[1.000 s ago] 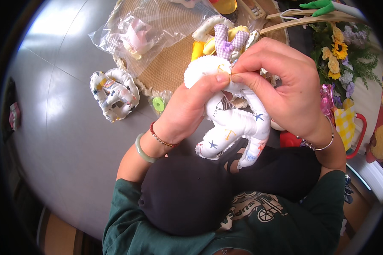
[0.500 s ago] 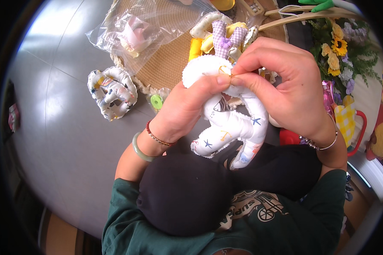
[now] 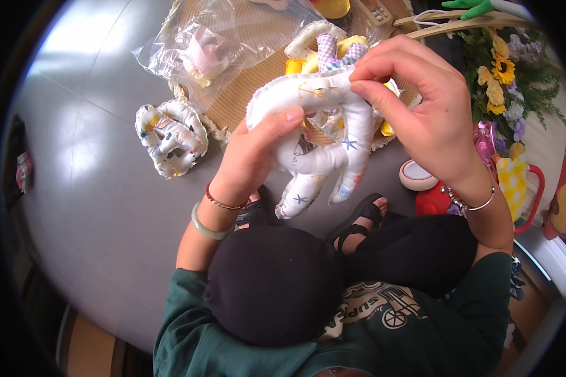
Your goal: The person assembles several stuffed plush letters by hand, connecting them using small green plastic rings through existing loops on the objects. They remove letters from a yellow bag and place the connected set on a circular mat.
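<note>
A white stuffed fabric letter (image 3: 317, 157), printed with anchors and blue starfish, is held up in front of me by both hands. My left hand (image 3: 253, 151) is closed round its left side, thumb on the front face. With thumb and index finger my right hand (image 3: 421, 94) pinches the upper right corner; whether a thread or needle is in that pinch, I cannot tell. Behind the letter, partly covered, lies a purple checked stuffed piece (image 3: 328, 53) among yellow and white ones. Another printed stuffed letter (image 3: 171, 138) lies on the grey floor at the left.
A woven mat (image 3: 242, 81) spreads beyond my hands, with a clear plastic bag (image 3: 163, 53) on it holding something pink. To the right are artificial flowers (image 3: 500, 72), a round white-and-red object (image 3: 418, 174) and a yellow checked piece (image 3: 510, 182). My sandalled foot (image 3: 365, 220) is below the letter.
The letter has turned and shifted slightly left and up. My left hand has slid down its left side, my hands have moved apart, and my right pinch has risen to the upper right corner.
</note>
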### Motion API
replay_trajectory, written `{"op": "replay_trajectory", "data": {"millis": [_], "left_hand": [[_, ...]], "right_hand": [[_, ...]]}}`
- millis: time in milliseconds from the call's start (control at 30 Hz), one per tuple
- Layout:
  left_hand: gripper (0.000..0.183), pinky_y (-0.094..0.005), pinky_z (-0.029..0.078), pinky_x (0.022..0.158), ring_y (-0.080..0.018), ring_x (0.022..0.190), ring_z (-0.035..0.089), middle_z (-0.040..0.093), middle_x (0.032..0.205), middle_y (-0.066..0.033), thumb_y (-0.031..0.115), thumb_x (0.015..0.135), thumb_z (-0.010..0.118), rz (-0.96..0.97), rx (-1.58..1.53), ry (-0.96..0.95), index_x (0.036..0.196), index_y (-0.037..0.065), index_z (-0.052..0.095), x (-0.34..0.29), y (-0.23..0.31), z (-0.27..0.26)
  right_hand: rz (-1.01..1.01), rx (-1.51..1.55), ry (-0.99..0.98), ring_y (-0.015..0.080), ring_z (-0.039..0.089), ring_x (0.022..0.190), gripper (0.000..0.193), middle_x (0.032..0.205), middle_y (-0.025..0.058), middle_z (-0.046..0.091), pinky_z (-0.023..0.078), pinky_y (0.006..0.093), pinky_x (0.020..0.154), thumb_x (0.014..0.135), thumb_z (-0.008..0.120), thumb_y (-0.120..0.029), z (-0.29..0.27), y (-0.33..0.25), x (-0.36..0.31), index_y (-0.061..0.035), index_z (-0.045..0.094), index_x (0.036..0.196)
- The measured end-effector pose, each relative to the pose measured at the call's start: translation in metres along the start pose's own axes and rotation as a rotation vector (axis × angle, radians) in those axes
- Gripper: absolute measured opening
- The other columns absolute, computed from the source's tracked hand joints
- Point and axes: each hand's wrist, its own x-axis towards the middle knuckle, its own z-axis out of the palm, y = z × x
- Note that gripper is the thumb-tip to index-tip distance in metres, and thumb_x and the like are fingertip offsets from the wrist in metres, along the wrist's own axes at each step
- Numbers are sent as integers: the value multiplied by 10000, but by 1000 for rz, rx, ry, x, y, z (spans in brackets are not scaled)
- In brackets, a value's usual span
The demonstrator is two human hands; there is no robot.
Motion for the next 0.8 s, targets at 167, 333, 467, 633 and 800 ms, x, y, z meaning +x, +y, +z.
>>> {"op": "replay_trajectory", "data": {"millis": [167,333,467,633,800], "left_hand": [[390,-315,527,735,-187,825,644,666,898,-124,253,922,577,133,71,308,1197,-23,579,-13,-12,-68],[403,-366,510,894,-212,981,623,595,1168,-113,227,984,511,288,-69,367,1300,-23,496,-41,-6,-189],[531,-290,445,940,-156,1113,546,570,1234,-88,352,964,572,123,210,657,1353,9,463,-56,-12,-262],[445,-253,405,608,-78,651,442,524,758,-14,261,842,768,442,1092,1340,1090,12,496,-65,-32,-308],[366,-229,276,464,-31,519,326,365,573,61,167,790,809,516,1171,867,965,26,519,-49,-58,-181]], "right_hand": [[12,-20,110,150,600,696,65,820,72,641,471,249,640,814,690,-18,0,19,-4,10,657,863],[265,125,42,112,591,724,76,833,56,638,479,247,673,848,677,-36,7,47,-18,27,651,882],[314,162,-15,110,589,719,74,835,63,639,479,249,666,854,663,-39,18,63,-25,25,655,890],[320,141,-120,129,596,701,83,802,74,623,478,261,642,847,659,-60,37,59,-28,16,650,877],[328,109,-317,260,616,725,104,790,123,621,484,359,683,826,659,-87,68,69,-45,11,631,848]]}}
